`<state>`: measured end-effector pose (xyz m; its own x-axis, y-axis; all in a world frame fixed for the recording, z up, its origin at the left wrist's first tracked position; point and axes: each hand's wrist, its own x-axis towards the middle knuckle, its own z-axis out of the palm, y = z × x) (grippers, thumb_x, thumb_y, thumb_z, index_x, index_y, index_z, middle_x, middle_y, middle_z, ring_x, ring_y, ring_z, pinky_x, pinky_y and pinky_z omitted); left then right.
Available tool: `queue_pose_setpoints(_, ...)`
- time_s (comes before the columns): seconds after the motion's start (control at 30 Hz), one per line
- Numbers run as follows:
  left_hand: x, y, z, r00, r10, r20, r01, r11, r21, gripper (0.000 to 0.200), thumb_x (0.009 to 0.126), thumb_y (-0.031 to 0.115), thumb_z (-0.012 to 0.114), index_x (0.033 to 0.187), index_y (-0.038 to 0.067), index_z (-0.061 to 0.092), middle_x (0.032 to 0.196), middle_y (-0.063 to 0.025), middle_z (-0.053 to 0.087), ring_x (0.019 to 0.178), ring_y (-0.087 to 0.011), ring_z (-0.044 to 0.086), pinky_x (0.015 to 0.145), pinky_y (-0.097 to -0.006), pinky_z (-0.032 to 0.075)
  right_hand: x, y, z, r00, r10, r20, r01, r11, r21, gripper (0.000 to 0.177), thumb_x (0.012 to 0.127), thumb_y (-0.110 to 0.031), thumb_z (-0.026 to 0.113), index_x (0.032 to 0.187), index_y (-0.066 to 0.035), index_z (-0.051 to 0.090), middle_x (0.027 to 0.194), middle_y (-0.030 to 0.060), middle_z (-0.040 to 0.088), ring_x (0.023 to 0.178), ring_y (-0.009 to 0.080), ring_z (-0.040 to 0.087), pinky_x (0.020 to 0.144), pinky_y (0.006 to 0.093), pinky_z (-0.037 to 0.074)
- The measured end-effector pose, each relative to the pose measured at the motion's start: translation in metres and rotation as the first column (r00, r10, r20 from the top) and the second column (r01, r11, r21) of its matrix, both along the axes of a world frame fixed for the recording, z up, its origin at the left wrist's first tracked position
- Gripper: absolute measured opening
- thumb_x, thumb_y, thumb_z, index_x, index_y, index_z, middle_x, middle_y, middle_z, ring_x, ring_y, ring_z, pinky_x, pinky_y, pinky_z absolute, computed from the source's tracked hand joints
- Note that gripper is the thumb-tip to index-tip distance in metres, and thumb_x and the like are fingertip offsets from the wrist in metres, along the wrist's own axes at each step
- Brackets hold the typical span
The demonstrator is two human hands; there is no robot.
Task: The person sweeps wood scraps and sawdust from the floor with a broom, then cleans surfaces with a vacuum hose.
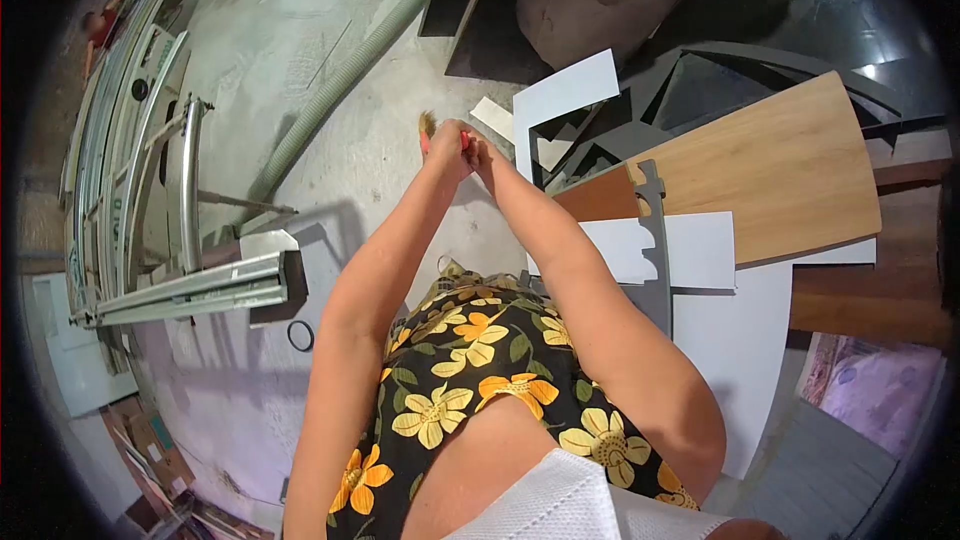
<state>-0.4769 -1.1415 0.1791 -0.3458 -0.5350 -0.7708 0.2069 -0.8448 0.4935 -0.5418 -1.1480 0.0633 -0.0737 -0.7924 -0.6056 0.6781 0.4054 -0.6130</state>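
My two hands meet far out in front of me, low over the concrete floor. My left hand (448, 148) is closed round a small brush with tan bristles (428, 124) pointing away and red showing on both sides of the fingers. Right against it, my right hand (477, 154) is also closed, at the red part (464, 141) between the two hands. Most of the handle is hidden by the fingers. Just right of the hands lie a small pale offcut (492, 118) and a white angled board (570, 90).
At left stand stacked metal frames (190, 180) with a long rail (190, 290). A ribbed hose (345, 75) crosses the floor. Wood-grain (760, 175), dark and white panels pile up at right, with a grey notched strip (655, 240). A large dark sack (590, 0) stands ahead. A black ring (300, 323) lies left.
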Motion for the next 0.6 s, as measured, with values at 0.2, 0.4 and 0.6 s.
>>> queue_pose_setpoints(0.2,-0.007,-0.034,0.004,0.995,-0.074,-0.066,0.066,0.991,-0.115,0.012,0.078,0.02,0.051,0.072,0.013,0.044,0.055,0.0,0.042,0.042,-0.0125,0.043,0.038,-0.0247,0.035,-0.015,-0.037,0.008,0.997,-0.072,0.008,0.072,0.997,-0.026,0.021,0.073,-0.029,0.049,0.071,-0.009,0.045,0.063,0.0075,0.049,0.05,0.0186,0.048,0.043,0.0291,0.04)
queue_pose_setpoints(0.4,-0.019,-0.082,0.023,0.991,-0.021,-0.13,0.005,0.993,-0.122,0.011,0.078,0.019,0.051,0.071,0.013,0.045,0.055,0.0006,0.042,0.042,-0.0108,0.043,0.038,-0.0228,0.034,-0.03,-0.089,0.025,0.998,-0.062,-0.015,0.061,0.997,-0.052,0.02,0.074,-0.027,0.049,0.073,-0.008,0.044,0.065,0.0083,0.049,0.051,0.0189,0.048,0.044,0.0292,0.041)
queue_pose_setpoints(0.6,-0.024,-0.15,0.034,0.984,0.065,-0.167,-0.088,0.987,-0.133,0.01,0.078,0.019,0.048,0.074,0.011,0.042,0.051,-0.0015,0.041,0.041,-0.0136,0.044,0.038,-0.0248,0.034,-0.041,-0.158,0.034,0.999,-0.023,-0.031,0.02,0.997,-0.074,0.019,0.075,-0.026,0.049,0.075,-0.007,0.043,0.067,0.0091,0.049,0.053,0.0192,0.049,0.045,0.0294,0.043)
